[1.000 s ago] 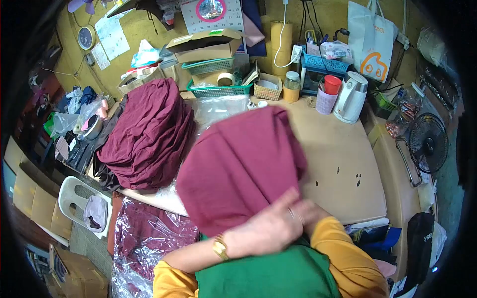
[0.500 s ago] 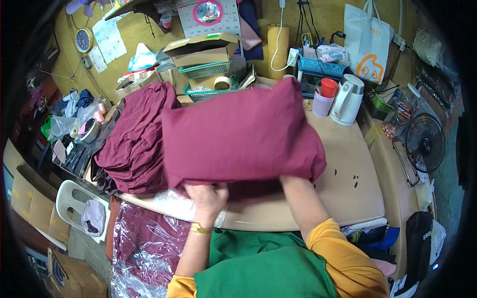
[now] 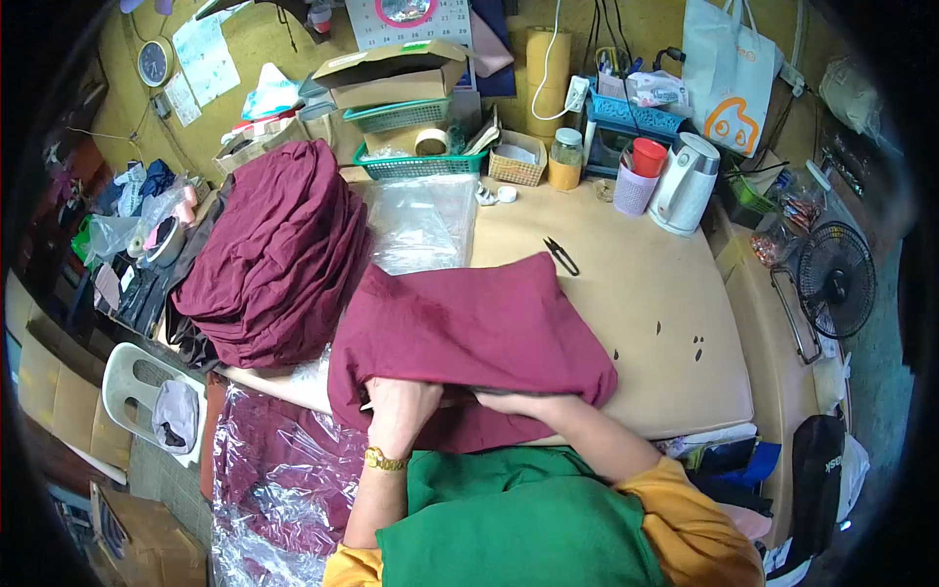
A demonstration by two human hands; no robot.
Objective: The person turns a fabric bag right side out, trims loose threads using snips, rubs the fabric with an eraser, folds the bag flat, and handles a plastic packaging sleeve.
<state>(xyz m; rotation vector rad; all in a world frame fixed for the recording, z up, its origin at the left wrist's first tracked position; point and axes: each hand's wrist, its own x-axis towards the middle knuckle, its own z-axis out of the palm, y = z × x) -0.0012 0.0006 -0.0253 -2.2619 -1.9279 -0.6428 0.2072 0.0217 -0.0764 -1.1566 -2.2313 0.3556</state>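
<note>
A folded piece of maroon cloth [image 3: 469,323] lies on the tan tabletop in front of me, its near edge lifted over my hands. My left hand [image 3: 403,406] is curled closed at the near left part of that edge, with the fingertips hidden by the fabric. From the right, my right hand [image 3: 518,403] reaches under the same edge, palm side and fingers out of sight within the fold. A tall heap of maroon cloth [image 3: 274,259] stands just left of the piece. Below the table edge, more maroon cloth in clear plastic [image 3: 284,470] lies to my left.
Black thread snips [image 3: 561,256] lie beyond the cloth. Clear plastic bags [image 3: 421,225] are flat behind it. At the back stand a green basket [image 3: 416,166], a jar [image 3: 565,159], a lilac cup [image 3: 634,191] and a white kettle [image 3: 685,186]. A fan [image 3: 836,279] is at the right.
The maroon piece has come down and toward me from its raised position, uncovering the snips, plastic bags and jar. My right hand has shifted left under the edge.
</note>
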